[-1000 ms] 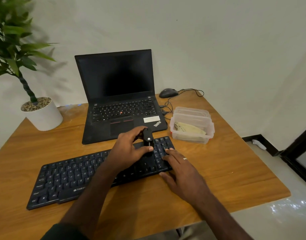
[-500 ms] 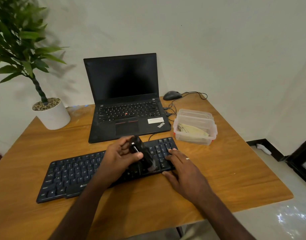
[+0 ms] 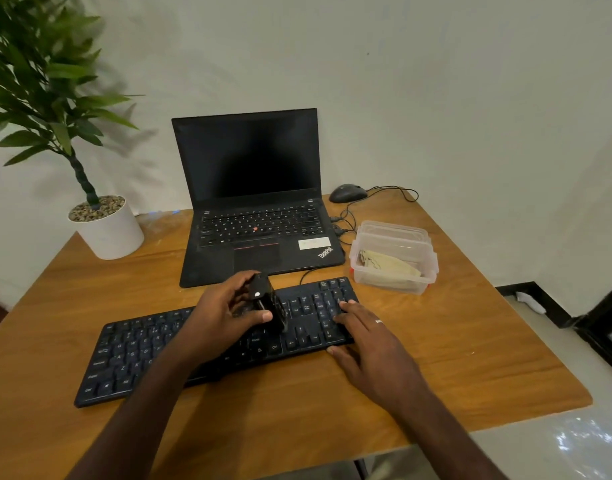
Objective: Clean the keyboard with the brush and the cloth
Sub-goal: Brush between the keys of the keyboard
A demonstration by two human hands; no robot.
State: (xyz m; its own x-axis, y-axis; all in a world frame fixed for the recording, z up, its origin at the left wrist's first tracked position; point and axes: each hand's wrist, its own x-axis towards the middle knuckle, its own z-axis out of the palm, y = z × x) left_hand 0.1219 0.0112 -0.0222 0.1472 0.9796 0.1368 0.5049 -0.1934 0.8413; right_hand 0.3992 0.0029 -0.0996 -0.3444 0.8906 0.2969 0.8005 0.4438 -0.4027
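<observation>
A black brush (image 3: 267,304) is being held in the curled fingers and thumb of the left hand (image 3: 224,313), and its lower end is being pressed down on the black keyboard (image 3: 131,355) on the wooden table (image 3: 470,358). The keyboard's right end is being touched by the flat, straight fingers of the right hand (image 3: 370,344). A cloth (image 3: 389,266) is being kept in a clear box (image 3: 394,284) just behind.

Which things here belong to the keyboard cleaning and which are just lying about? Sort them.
In the job: keyboard; brush gripped by left hand; right hand resting on the keys; cloth in the plastic box.

Lying about: laptop; mouse; potted plant.
</observation>
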